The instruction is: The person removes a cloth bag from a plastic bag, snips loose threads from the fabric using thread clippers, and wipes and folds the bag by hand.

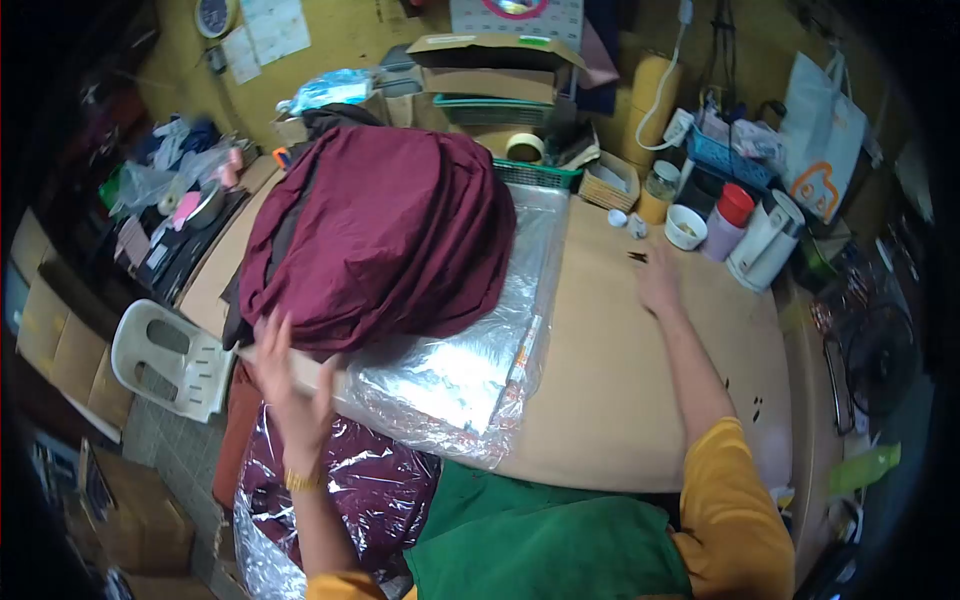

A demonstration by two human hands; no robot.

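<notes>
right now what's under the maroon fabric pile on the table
Shiny plastic shows along the right and near sides of the maroon fabric pile, apparently running beneath it; dark cloth peeks out at its left edge. Whatever lies under the middle is covered.

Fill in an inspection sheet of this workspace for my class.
Surface: brown flat tabletop, partly covered by clear shiny plastic sheeting.
Job's things: large maroon cloth bundle, partly over the sheeting; small dark tool on the tabletop.
Clutter: round white bowl, lilac container with red lid, tall white jug, toward the back right.
Hands: left hand spread at the bundle's near edge, contact unclear; right hand near the tool, grip unclear.
Cables: white cable, looped before the yellow wall.
Surroundings: white plastic chair, left of the tabletop.
</notes>
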